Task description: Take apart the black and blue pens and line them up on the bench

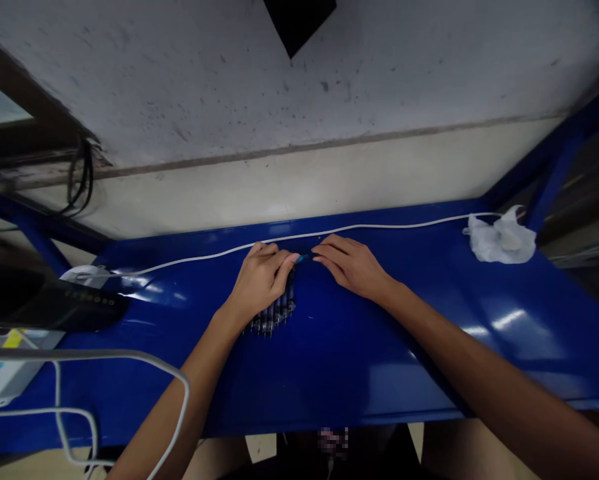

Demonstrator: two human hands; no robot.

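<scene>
My left hand (264,280) is closed, with thumb and forefinger pinching a small blue piece (302,258) with a thin tip that points right. Just across a narrow gap, my right hand (352,265) has its fingertips drawn together, facing the blue piece. Whatever those fingertips hold, if anything, is too small to make out. Beneath my left hand lies a row of several slim dark pieces (272,319) with clear, pointed ends, partly covered by the palm and wrist. Both hands are just above the blue tabletop (329,373).
A white cable (389,227) runs along the table's back. A crumpled white plastic bag (502,237) lies at the back right. On the left are a dark cylinder with lettering (89,305), a white box (14,373) and looped grey cables (129,353). A wall (279,100) rises behind.
</scene>
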